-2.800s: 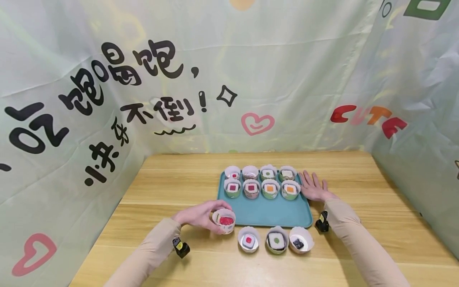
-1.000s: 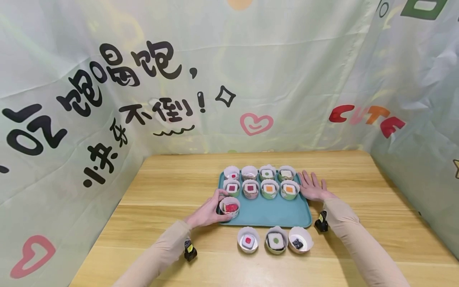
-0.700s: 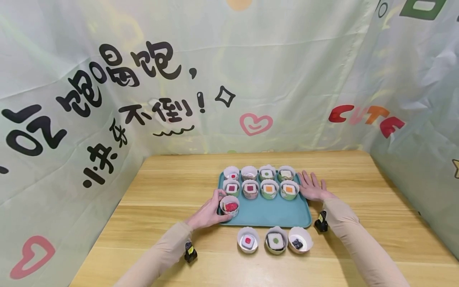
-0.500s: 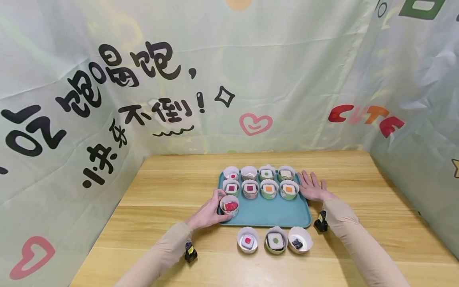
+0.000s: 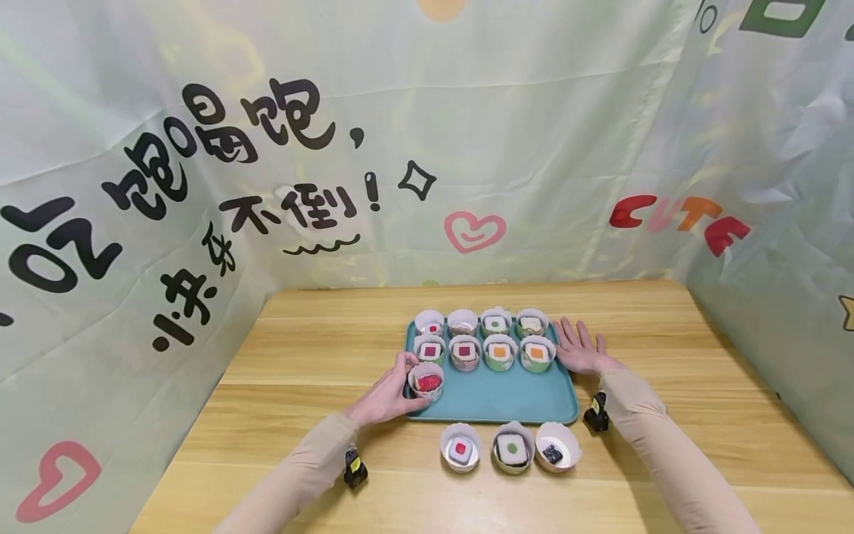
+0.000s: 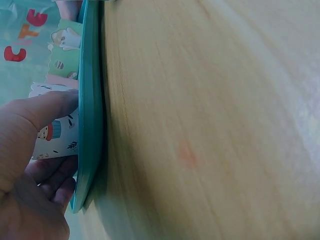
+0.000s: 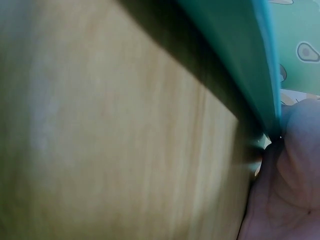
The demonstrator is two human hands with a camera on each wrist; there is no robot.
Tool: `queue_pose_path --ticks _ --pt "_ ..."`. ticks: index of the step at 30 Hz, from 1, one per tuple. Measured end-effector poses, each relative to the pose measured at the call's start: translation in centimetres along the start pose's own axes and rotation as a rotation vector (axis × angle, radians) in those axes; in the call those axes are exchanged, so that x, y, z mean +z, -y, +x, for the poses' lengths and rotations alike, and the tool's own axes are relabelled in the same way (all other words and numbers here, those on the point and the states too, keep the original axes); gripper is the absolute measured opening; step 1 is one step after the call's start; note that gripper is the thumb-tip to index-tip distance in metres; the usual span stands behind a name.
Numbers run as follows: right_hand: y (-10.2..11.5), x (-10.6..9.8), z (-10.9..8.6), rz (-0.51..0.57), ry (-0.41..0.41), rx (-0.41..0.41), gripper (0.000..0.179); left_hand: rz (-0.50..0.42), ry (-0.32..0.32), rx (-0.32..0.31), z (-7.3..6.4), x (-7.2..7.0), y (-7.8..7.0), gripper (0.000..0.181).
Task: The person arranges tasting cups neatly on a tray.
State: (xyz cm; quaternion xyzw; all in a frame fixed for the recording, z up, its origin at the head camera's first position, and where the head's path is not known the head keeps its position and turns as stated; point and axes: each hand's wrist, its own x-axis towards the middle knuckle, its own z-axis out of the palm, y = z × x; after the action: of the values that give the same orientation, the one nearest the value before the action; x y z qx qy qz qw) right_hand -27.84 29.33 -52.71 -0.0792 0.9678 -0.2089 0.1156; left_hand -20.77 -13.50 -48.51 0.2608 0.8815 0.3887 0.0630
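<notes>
My left hand [image 5: 383, 398] holds a white paper baking cup [image 5: 435, 394] with a red-topped toy sushi piece in it, at the left side of the blue-green tray [image 5: 500, 400]. In the left wrist view, thumb and fingers lie on either side of this patterned cup [image 6: 62, 140], just inside the tray wall [image 6: 91, 105]. My right hand [image 5: 582, 354] rests with spread fingers at the tray's right edge, close to a green cup [image 5: 537, 361]. The right wrist view shows the palm [image 7: 297, 180] against the tray rim; most fingers are hidden there.
Two rows of paper cups, most with square white pieces, fill the back half of the tray. In front of it on the wooden table [image 5: 280, 445] stand three cups: red-dotted [image 5: 460, 457], green-dotted [image 5: 514, 458] and one with a black piece [image 5: 563, 454]. A printed cloth [image 5: 400, 111] hangs behind.
From the table at the tray's front left, my left hand has brought the red-topped cup up onto the tray's left side. Over the last second it barely moves. My right hand has stayed put.
</notes>
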Motion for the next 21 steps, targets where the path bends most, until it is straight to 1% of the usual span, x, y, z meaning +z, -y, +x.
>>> queue_pose_path --ticks 6,15,21 --pt "0.15 0.04 -0.02 0.015 0.002 0.006 0.104 -0.021 0.002 -0.011 0.0 0.03 -0.14 0.061" --pt "-0.12 0.1 0.13 -0.006 -0.005 -0.001 0.103 -0.006 0.0 -0.017 0.02 0.11 -0.19 0.061" --pt "0.08 -0.03 -0.03 -0.002 -0.001 0.0 0.104 0.007 -0.001 -0.018 0.03 0.17 -0.17 0.06"
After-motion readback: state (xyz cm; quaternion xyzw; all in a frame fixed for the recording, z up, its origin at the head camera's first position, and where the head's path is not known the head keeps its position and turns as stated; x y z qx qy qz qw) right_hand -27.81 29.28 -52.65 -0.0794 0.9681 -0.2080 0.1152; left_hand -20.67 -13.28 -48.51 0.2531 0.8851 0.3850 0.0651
